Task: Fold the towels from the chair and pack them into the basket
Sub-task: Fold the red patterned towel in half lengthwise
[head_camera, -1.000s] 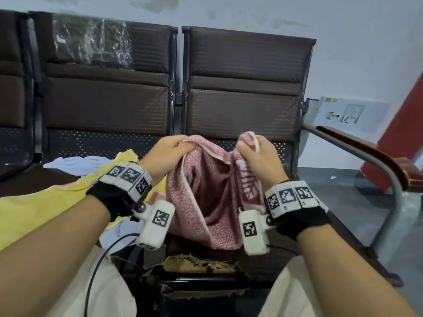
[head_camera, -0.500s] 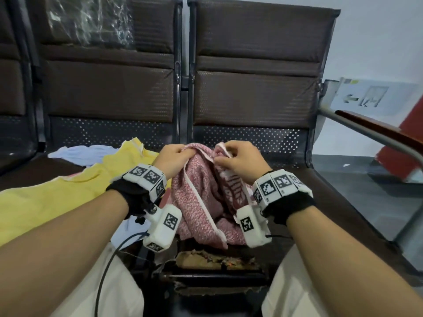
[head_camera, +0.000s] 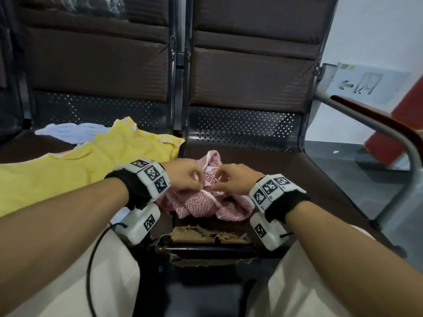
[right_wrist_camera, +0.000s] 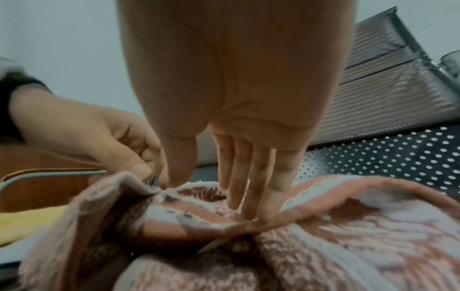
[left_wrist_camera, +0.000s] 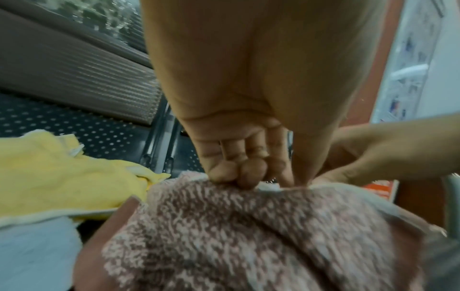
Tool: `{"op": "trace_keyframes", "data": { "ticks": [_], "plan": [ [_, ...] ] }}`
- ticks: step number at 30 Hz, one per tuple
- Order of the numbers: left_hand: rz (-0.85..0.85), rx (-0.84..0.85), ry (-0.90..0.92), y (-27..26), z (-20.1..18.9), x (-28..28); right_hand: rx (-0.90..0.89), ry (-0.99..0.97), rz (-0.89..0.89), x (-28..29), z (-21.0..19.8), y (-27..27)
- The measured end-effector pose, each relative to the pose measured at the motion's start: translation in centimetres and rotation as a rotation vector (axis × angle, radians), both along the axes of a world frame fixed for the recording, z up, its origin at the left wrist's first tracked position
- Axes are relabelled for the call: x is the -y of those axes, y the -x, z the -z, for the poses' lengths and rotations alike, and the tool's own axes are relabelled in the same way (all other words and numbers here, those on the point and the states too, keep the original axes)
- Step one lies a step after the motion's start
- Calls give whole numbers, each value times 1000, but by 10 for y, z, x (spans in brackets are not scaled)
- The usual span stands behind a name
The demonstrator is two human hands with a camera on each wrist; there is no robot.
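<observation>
A pink-and-white patterned towel (head_camera: 201,202) lies bunched on the brown chair seat (head_camera: 286,170) in front of me. My left hand (head_camera: 200,184) pinches its white hem from the left, fingers curled. My right hand (head_camera: 216,186) pinches the same hem from the right, almost touching the left. In the left wrist view the left hand (left_wrist_camera: 261,181) grips the pink towel (left_wrist_camera: 248,236) at its top edge. In the right wrist view the right hand (right_wrist_camera: 211,195) holds a fold of the pink towel (right_wrist_camera: 323,236) between thumb and fingers. No basket is in view.
A yellow towel (head_camera: 80,170) is spread over the neighbouring seat on the left, with a pale blue towel (head_camera: 71,131) behind it. A metal armrest with a wooden top (head_camera: 377,124) bounds the seat on the right. The seat's front edge (head_camera: 206,236) is torn.
Both hands have come down from chest height to the seat with the pink towel and moved close together. The towel now rests bunched on the seat instead of hanging.
</observation>
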State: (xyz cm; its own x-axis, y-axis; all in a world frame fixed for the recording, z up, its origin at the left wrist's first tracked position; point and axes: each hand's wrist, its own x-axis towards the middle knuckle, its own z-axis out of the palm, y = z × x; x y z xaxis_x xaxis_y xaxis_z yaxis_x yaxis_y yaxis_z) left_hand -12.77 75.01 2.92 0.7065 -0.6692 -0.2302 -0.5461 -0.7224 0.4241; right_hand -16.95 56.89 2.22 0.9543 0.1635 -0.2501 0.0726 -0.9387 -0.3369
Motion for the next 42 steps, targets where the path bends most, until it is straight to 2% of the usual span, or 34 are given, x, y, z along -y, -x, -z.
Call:
{"op": "trace_keyframes", "data": {
  "ticks": [3,5,7,12,14,19,24,27,31,34,38,42],
  "plan": [
    [109,-81,-80,8,3,3,3,27,-55,-7,8,-3],
    [126,-54,-93,9,2,-2,-16,39,-89,-11,14,-5],
    [66,-77,-36,6,0,-11,-21,27,-106,-14,18,-7],
    [-100,-316,21,3,-1,-41,45,-95,-168,-21,16,-14],
    [-169,-358,71,4,-1,-48,36,-100,-199,-24,14,-16],
    [-327,-354,201,2,-6,-55,36,3,-174,-32,12,-20],
    [-516,-275,246,-8,-14,-64,109,-111,-59,-26,-4,-20],
    [-565,-267,255,-12,-17,-70,186,-130,35,-16,-15,-19],
    [-509,-311,279,-7,-21,-67,337,-368,166,-6,-35,-13],
    [-479,-279,422,-4,-28,-58,412,-618,217,-8,-47,-7],
    [-521,-264,634,-2,-33,-46,304,-853,255,-20,-53,-4],
    [-604,-345,790,-4,-36,-43,154,-1267,331,-30,-65,-7]
  ]
}}
